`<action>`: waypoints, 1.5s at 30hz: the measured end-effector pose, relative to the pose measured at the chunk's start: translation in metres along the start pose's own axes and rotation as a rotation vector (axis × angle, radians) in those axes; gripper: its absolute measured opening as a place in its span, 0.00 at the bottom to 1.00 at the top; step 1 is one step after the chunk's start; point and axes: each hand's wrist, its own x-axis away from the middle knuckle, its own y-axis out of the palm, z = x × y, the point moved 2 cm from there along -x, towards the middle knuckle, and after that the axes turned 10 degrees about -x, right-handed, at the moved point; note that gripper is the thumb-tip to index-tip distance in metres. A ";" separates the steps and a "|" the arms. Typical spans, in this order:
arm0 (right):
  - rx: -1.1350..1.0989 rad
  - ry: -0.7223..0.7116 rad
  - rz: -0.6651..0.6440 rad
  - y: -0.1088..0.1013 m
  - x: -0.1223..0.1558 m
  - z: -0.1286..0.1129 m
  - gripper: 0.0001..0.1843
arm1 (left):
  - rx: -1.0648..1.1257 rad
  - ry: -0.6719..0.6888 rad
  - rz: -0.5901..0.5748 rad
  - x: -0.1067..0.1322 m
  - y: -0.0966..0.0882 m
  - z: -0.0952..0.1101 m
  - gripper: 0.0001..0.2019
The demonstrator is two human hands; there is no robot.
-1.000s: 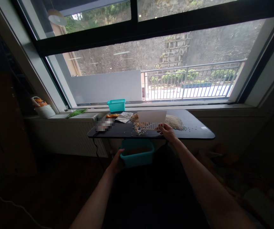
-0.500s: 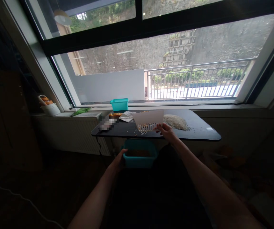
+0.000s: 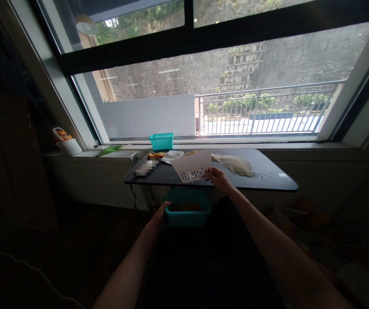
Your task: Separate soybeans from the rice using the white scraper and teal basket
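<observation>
My right hand (image 3: 215, 177) pinches the right edge of a flat, light-coloured sheet (image 3: 192, 163) with a row of slots along its lower side. The sheet is tilted over the near edge of the dark table (image 3: 268, 182). Below that edge, my left hand (image 3: 162, 213) grips the left rim of a teal plastic bin (image 3: 187, 219), which has brownish contents in shadow. Right of the sheet lies a heap of pale grains (image 3: 236, 164). Behind it some yellowish grains (image 3: 191, 152) show, partly covered by the sheet.
A smaller teal bin (image 3: 161, 141) stands by the window behind the table. White crumpled paper (image 3: 171, 156) and an orange-yellow item (image 3: 155, 155) lie at the table's left. A white pot (image 3: 69, 147) sits above the radiator (image 3: 107, 180). A white cable (image 3: 36, 269) crosses the floor.
My right hand has moved the slotted sheet left and a little down toward the table's near edge, tilting it more. My left hand and the bin are nearly unmoved.
</observation>
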 end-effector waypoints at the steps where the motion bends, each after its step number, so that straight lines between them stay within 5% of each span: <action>1: -0.002 0.009 0.007 -0.001 0.001 -0.001 0.13 | -0.006 -0.002 0.009 0.000 0.000 0.000 0.21; 12: -0.052 0.040 -0.024 0.007 0.001 0.000 0.15 | -0.005 -0.016 0.033 -0.003 -0.005 -0.002 0.22; 22: 0.027 0.089 0.214 -0.044 0.010 0.006 0.20 | -0.042 -0.015 0.023 0.000 0.013 0.005 0.22; 45: 0.001 0.112 0.137 -0.053 0.009 0.003 0.16 | -0.040 -0.055 -0.038 -0.011 0.024 -0.003 0.22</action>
